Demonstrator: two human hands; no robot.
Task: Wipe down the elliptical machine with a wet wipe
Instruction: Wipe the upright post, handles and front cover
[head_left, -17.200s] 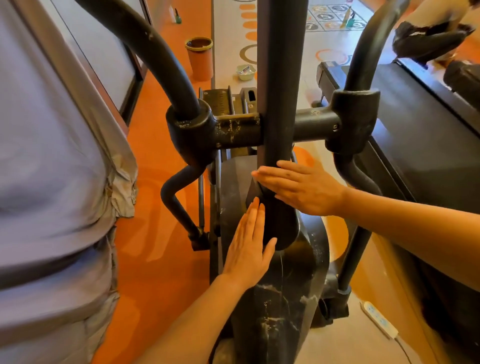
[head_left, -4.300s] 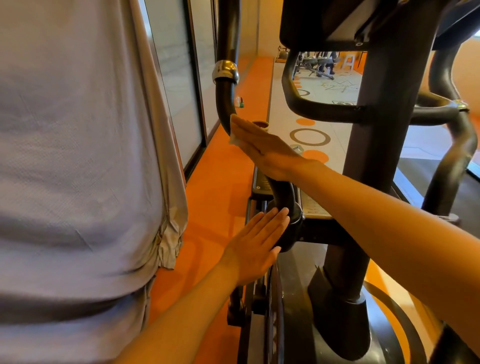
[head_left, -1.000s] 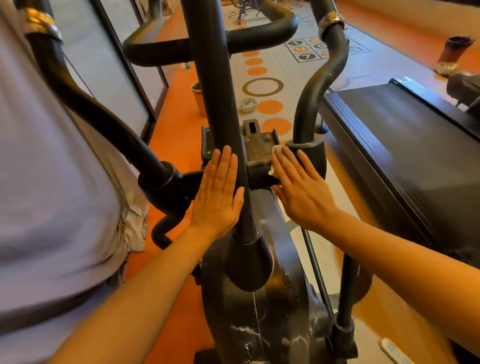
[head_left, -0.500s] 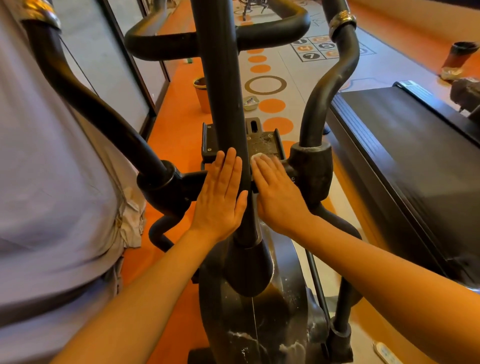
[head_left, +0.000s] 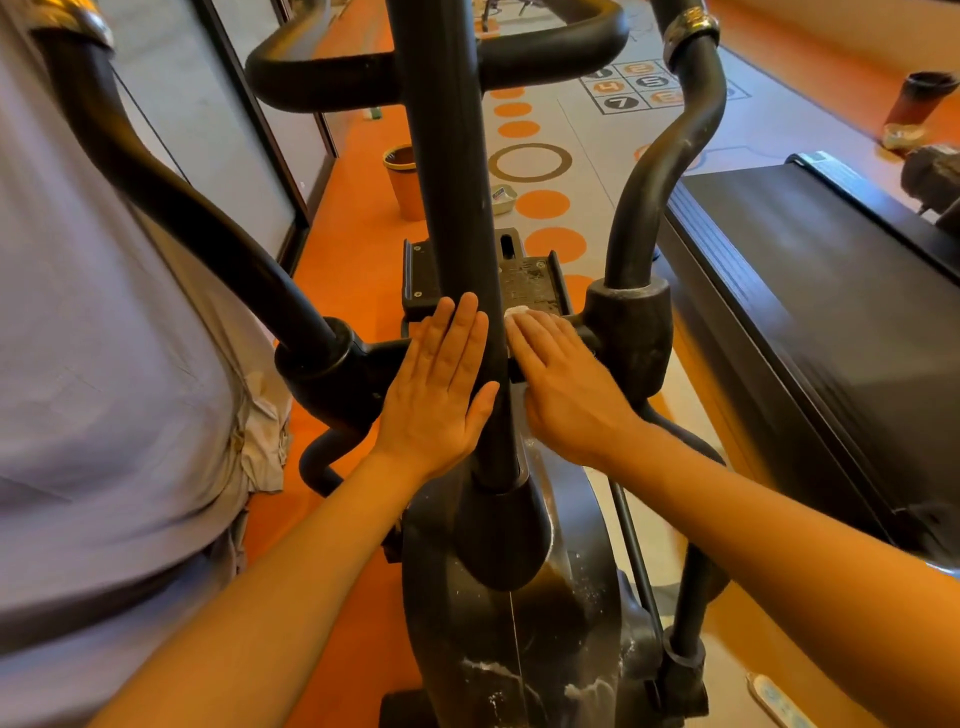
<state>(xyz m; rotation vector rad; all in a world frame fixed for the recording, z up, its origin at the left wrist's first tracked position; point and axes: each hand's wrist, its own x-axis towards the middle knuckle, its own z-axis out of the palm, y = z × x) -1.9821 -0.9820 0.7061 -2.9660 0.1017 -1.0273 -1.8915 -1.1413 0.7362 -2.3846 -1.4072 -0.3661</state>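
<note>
The black elliptical machine (head_left: 457, 171) fills the middle of the head view, its central post running down into a scuffed flywheel housing (head_left: 519, 639). My left hand (head_left: 441, 395) lies flat, fingers together, against the left side of the post and holds nothing. My right hand (head_left: 558, 387) presses a white wet wipe (head_left: 517, 313) onto the horizontal crossbar just right of the post; only a small edge of the wipe shows past my fingertips. The right swing-arm pivot block (head_left: 631, 338) sits just beyond that hand.
A person in a grey shirt (head_left: 104, 338) stands close on the left. A black treadmill deck (head_left: 831, 312) runs along the right. On the orange floor beyond stand an orange bin (head_left: 405, 182) and a small white tub (head_left: 503, 198). A power strip (head_left: 774, 699) lies at bottom right.
My right hand with the wipe has slid left along the crossbar from the pivot block toward the post over the last second. My left hand stays on the post.
</note>
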